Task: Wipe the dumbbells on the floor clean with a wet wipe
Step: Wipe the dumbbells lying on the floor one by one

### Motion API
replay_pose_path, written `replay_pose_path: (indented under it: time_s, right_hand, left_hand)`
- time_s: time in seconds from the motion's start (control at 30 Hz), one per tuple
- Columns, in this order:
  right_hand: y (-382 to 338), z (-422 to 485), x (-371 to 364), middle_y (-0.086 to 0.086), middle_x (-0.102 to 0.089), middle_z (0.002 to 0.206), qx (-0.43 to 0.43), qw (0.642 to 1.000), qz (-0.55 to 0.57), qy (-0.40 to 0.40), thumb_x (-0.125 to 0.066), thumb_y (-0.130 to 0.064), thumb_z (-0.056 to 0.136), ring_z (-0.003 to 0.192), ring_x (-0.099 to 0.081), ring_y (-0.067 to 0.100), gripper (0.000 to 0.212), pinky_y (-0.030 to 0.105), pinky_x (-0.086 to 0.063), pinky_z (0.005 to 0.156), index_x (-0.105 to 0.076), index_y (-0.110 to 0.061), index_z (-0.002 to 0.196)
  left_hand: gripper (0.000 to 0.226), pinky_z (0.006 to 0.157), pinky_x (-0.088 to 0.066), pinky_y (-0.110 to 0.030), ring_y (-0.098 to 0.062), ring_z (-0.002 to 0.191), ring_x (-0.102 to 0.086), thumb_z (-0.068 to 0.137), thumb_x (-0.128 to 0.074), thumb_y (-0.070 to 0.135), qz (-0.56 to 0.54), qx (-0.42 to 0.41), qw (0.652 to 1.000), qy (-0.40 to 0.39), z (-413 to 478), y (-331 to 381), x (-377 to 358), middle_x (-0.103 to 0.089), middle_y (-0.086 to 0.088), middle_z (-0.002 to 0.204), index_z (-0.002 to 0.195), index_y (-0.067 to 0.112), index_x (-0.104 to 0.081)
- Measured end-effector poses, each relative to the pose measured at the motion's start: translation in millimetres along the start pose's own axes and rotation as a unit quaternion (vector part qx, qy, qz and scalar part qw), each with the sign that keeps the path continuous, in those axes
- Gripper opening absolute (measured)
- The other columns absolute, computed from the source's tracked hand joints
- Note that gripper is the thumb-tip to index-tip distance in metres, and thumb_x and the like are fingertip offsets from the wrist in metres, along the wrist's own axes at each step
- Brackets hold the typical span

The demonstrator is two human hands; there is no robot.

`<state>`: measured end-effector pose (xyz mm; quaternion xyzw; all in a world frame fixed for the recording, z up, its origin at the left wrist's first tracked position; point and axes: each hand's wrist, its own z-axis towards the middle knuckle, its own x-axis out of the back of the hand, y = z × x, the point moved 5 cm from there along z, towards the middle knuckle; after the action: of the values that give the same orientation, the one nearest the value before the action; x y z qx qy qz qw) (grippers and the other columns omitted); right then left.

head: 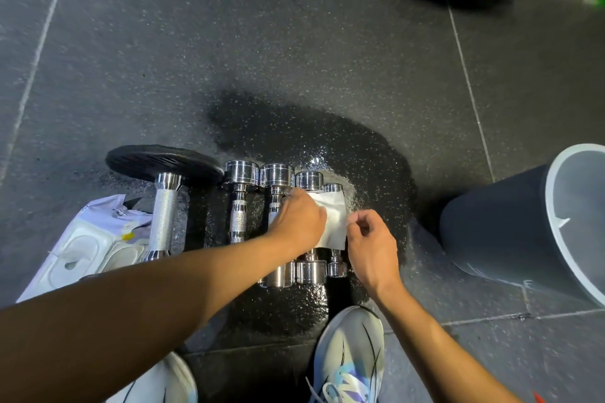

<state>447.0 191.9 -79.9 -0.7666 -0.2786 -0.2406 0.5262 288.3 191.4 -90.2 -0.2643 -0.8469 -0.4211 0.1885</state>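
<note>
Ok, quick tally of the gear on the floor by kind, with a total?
Chrome dumbbells: 4
Bar with black plate: 1
Wet wipe, spread over the two rightmost dumbbells: 1
Wipe pack: 1
Grey bin: 1
Total: 8

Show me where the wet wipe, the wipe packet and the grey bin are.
wet wipe (334, 222): head view, middle of the sheet.
wipe packet (82, 249): head view, white lid.
grey bin (491, 226): head view, outer wall.

four chrome dumbbells (240, 203), one plate dumbbell (163, 203), one wipe (334, 219), one wipe pack (88, 239), one bin (510, 226), two shoes (350, 357), two hands (299, 222).
</note>
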Motion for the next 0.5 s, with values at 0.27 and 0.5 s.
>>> replay_pose_path:
  time_s: [0.27, 0.5]
  right_hand:
    - [11, 3, -9, -0.012, -0.07, 0.104, -0.008, 0.997, -0.005, -0.082, -0.059, -0.014, 0.099, 0.09, -0.064, -0.004, 0.017, 0.0, -0.042, 0.067, -0.067, -0.022, 0.112]
    - [10, 3, -7, -0.012, -0.071, 0.103, 0.002, 0.997, -0.018, -0.072, -0.06, -0.013, 0.098, 0.089, -0.064, -0.003, 0.02, -0.001, -0.041, 0.069, -0.068, -0.023, 0.113]
  left_hand:
    - [0.024, 0.068, -0.046, -0.033, -0.026, 0.09, -0.062, 0.104, -0.055, 0.023, 0.014, 0.105, 0.994, -0.032, 17, -5, -13, -0.063, -0.009, 0.106, 0.117, 0.002, -0.055]
    - [0.04, 0.065, -0.047, -0.03, -0.028, 0.102, -0.066, 0.101, -0.056, 0.012, 0.058, 0.141, 0.984, -0.092, 11, -19, -38, -0.064, -0.013, 0.118, 0.138, 0.0, -0.046]
